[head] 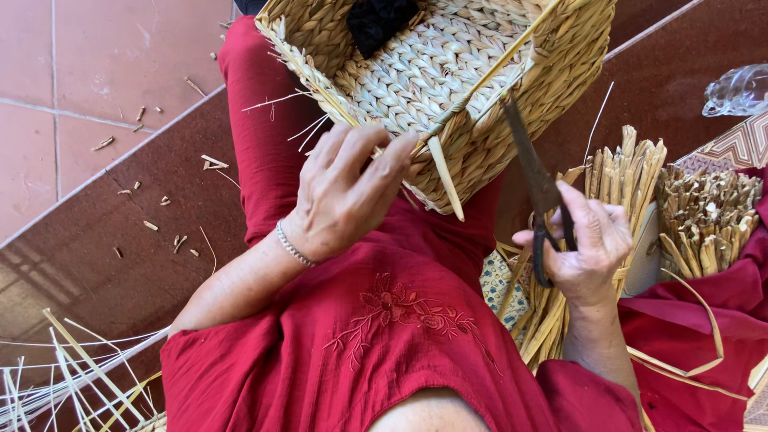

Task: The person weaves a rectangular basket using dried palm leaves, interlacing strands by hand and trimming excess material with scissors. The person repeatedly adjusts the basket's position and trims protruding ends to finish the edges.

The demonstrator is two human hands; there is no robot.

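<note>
A woven straw basket point(448, 72) rests on my lap, its inside facing me. My left hand point(344, 192) grips its near rim, fingers curled over the edge beside a loose straw end point(445, 178) that sticks out. My right hand point(588, 248) holds dark metal scissors point(532, 172) by the handles, the blades pointing up at the basket's right side. Whether the blades touch the weave I cannot tell. Something black point(376, 20) lies inside the basket near the top.
Bundles of cut straw pieces point(704, 220) stand at my right, and more point(620, 172) behind my right hand. Long thin strips point(72, 372) lie at the lower left. Straw scraps dot the brown floor point(96, 240). A clear glass object point(736, 92) sits at far right.
</note>
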